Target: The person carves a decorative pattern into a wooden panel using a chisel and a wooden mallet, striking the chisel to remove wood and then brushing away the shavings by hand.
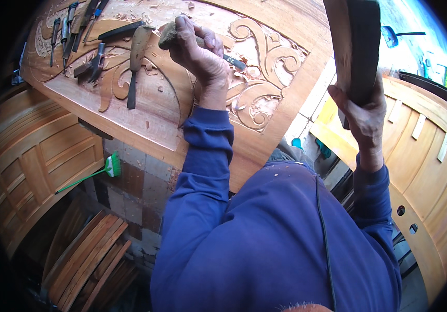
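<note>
My left hand [205, 60] is closed round the wooden handle of a carving chisel [235, 62]. The blade points right, over the scrollwork of a carved wooden panel [150, 127]; whether its edge touches the wood I cannot tell. At the right, my right hand [366, 117] grips a heavy wooden mallet [356, 49], a dark block held up beside the panel. Curled shavings [249, 73] lie among the carved scrolls. Left of my left hand, a broad wooden-handled chisel [137, 57] rests on the panel near a hammer [97, 63].
Several more chisels [65, 31] lie at the panel's far left. Panelled doors stand at the left [52, 156] and right [426, 151]. Below the panel are a green broom [111, 165] and stacked wooden boards [85, 255]. A vehicle mirror [389, 36] shows at the far right.
</note>
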Demonstrator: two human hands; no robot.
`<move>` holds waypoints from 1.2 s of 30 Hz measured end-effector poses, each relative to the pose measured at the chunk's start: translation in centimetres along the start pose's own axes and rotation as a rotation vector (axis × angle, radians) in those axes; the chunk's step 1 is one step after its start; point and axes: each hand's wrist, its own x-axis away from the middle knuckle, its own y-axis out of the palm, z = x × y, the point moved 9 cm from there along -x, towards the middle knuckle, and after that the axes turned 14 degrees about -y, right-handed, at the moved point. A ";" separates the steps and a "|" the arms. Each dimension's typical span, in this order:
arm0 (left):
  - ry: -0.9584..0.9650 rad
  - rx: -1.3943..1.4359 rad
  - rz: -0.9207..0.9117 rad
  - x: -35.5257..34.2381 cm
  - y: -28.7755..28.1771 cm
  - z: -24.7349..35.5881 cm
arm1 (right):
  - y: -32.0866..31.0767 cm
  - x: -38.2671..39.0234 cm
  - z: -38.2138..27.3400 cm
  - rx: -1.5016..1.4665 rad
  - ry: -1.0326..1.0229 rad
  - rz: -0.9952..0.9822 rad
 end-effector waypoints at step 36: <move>-0.274 0.322 -0.799 7.6 4.2 3.0 | 10.2 -11.3 -10.5 0.432 -0.923 -0.577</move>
